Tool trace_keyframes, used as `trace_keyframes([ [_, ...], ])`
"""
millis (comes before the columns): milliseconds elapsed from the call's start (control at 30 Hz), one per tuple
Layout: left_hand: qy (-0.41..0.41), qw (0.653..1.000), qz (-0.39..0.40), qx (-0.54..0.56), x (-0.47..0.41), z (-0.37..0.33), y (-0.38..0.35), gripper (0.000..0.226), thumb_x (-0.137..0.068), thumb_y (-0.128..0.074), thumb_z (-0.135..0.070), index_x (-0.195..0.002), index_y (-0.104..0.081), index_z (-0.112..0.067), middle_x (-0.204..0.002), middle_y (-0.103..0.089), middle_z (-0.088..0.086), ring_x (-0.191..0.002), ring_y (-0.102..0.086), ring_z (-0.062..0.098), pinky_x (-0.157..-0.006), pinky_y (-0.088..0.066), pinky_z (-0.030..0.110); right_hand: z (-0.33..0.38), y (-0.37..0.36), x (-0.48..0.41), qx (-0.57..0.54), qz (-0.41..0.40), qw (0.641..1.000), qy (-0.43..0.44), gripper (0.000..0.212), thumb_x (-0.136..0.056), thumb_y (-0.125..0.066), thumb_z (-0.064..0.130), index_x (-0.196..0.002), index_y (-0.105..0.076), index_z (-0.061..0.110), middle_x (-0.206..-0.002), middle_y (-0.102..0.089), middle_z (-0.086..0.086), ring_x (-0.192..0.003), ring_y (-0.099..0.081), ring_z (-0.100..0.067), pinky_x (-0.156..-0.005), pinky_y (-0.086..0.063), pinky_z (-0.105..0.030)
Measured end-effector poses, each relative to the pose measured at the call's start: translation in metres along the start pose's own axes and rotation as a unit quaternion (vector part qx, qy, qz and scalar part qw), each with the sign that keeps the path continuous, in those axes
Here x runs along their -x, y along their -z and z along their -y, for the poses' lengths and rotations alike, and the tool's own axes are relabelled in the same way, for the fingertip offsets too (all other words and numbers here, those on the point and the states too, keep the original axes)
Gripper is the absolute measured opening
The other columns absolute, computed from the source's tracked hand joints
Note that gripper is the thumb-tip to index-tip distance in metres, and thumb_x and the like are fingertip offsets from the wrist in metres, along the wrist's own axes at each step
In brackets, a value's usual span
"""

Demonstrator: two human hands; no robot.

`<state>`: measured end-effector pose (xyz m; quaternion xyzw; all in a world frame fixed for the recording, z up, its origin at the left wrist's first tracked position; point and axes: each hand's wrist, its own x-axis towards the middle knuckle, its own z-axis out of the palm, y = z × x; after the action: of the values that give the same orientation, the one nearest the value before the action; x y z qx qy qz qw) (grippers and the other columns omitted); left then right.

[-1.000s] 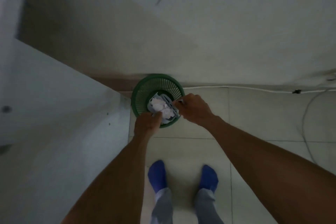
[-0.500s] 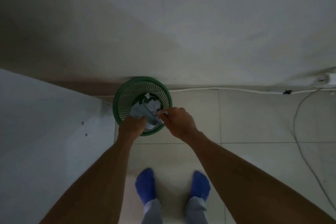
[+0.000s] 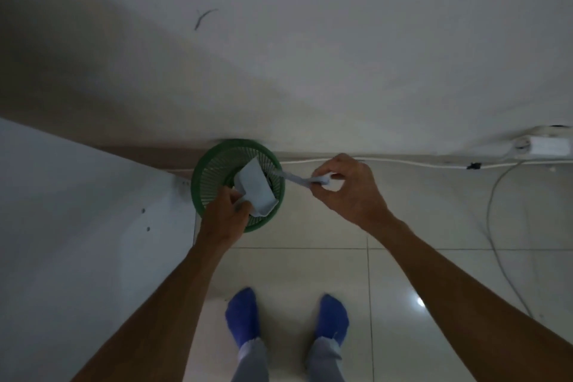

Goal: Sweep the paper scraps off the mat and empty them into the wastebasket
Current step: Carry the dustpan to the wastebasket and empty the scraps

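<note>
Currently L hand (image 3: pixel 224 215) grips dustpan (image 3: pixel 255 192), tipped over green wastebasket (image 3: pixel 238 187); R hand (image 3: pixel 344 187) pinches brush (image 3: pixel 297 178). Scraps not visible. Risk: pan edge overhangs rim, so stragglers may drop onto floor (image 3: pixel 434 257).

Two bare hands were in view. The left hand (image 3: pixel 224 215) gripped one pale blue plastic dustpan (image 3: pixel 255 191); the right hand (image 3: pixel 347 192) pinched one pale blue small brush (image 3: pixel 305 179). One round green slatted plastic wastebasket (image 3: pixel 207 187) sat beneath the left hand. Two blue-socked feet (image 3: pixel 242 316) stood below the hands. One white cable (image 3: pixel 403 162) ran beyond the right hand.
</note>
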<state>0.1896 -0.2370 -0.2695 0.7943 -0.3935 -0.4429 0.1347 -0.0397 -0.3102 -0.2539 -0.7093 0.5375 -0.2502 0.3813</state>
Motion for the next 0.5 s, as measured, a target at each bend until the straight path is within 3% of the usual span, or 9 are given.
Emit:
trace_keyframes([
  [133,-0.051,0.998,0.032,0.02,0.009,-0.022,-0.008,0.018,-0.089,-0.064,-0.02,-0.101,-0.058,-0.007,-0.088,-0.059,0.003,-0.072,-0.054,0.009,-0.054,-0.037,0.015,-0.002,0.05,0.005,0.029,0.146,0.988,0.025,0.005,-0.075,-0.073,0.015,-0.077,-0.075,0.011,-0.075,-0.074,0.006,-0.072,-0.069,-0.001,-0.072,-0.054,-0.018],
  [300,-0.06,0.995,0.077,0.026,0.01,-0.044,-0.033,0.016,-0.086,-0.069,-0.025,-0.088,-0.065,-0.01,-0.065,-0.059,-0.003,-0.062,-0.057,0.016,-0.054,-0.043,0.022,-0.012,0.063,0.016,0.04,0.2,0.979,0.028,0.009,-0.084,-0.071,0.018,-0.087,-0.078,0.011,-0.081,-0.072,0.009,-0.074,-0.062,0.009,-0.069,-0.044,-0.006],
  [433,-0.082,0.982,0.17,-0.019,0.009,-0.06,-0.058,0.022,-0.084,-0.071,-0.023,-0.076,-0.067,-0.003,-0.057,-0.058,0.0,-0.048,-0.049,0.006,-0.042,-0.037,0.011,-0.036,0.056,0.027,0.087,0.212,0.973,0.029,0.02,-0.089,-0.063,0.03,-0.102,-0.069,0.017,-0.106,-0.065,0.001,-0.101,-0.055,-0.016,-0.087,-0.048,-0.033],
  [500,-0.071,0.973,0.22,-0.006,0.003,-0.065,-0.069,0.026,-0.081,-0.074,-0.023,-0.063,-0.062,-0.009,-0.048,-0.057,-0.005,-0.04,-0.049,0.001,-0.04,-0.038,0.012,-0.045,0.053,0.033,0.096,0.234,0.967,0.015,0.023,-0.093,-0.058,0.03,-0.11,-0.063,0.016,-0.12,-0.061,-0.001,-0.114,-0.052,-0.019,-0.096,-0.047,-0.036],
])
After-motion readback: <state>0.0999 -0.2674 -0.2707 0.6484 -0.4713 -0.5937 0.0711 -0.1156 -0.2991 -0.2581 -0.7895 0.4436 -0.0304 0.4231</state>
